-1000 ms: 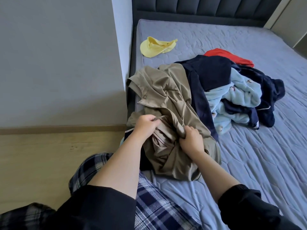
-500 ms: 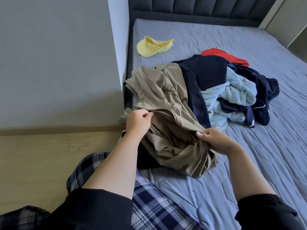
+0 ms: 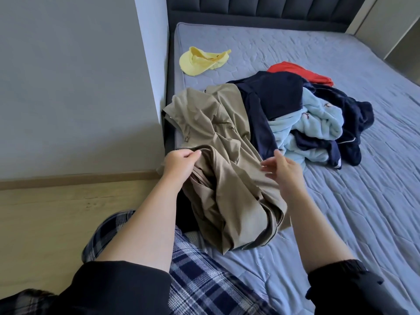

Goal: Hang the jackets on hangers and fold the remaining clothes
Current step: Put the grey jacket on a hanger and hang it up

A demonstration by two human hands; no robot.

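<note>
1. The left hand (image 3: pixel 179 163) pinches a fold of the jacket (image 3: pixel 227 178) in curled fingers (image 3: pixel 193 154). The right hand (image 3: pixel 284 170) is spread and holds nothing, just over the cloth.
2. The jacket lies crumpled on the near corner of the bed (image 3: pixel 341 212), touching the clothes pile (image 3: pixel 306 123).
3. Likely step: opening the jacket for hanging. Next, the right hand needs a second grip. No hanger shows.

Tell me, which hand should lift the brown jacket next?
Probably the left. The left hand grips a fold of the brown jacket, so it could lift straight away. The right hand is open above the jacket and holds nothing.
</note>
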